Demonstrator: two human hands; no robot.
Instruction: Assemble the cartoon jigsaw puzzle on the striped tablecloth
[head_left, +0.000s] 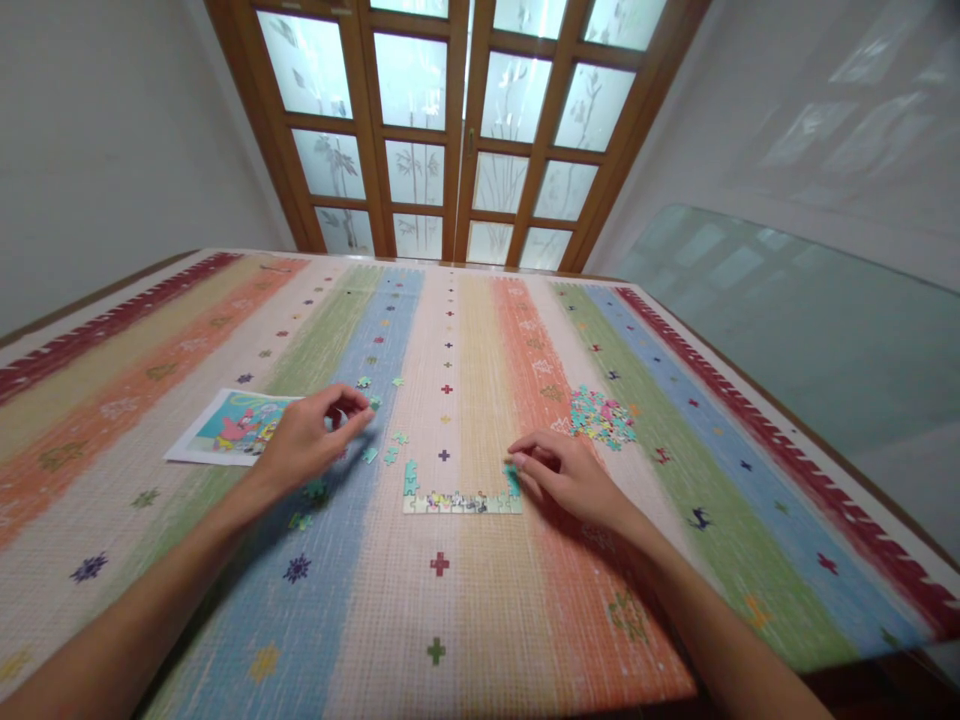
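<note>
My left hand (319, 428) is raised over loose pieces, its thumb and forefinger pinched on a small teal puzzle piece (374, 402). At the right end of the partly joined jigsaw border (461, 503), my right hand (559, 470) has its fingertips together, touching or just above the teal edge pieces (513, 479); whether a piece sits between them is hidden. The border forms a bottom row with a short column (410, 478) rising at its left. Several loose teal pieces (391, 455) lie between my left hand and the border.
A printed cartoon picture (232, 428) lies partly under my left forearm. To the right is a heap of mixed puzzle pieces (602, 417). A striped cloth (480, 590) covers the table. Beyond its far edge stand wooden glass-paned doors (456, 130).
</note>
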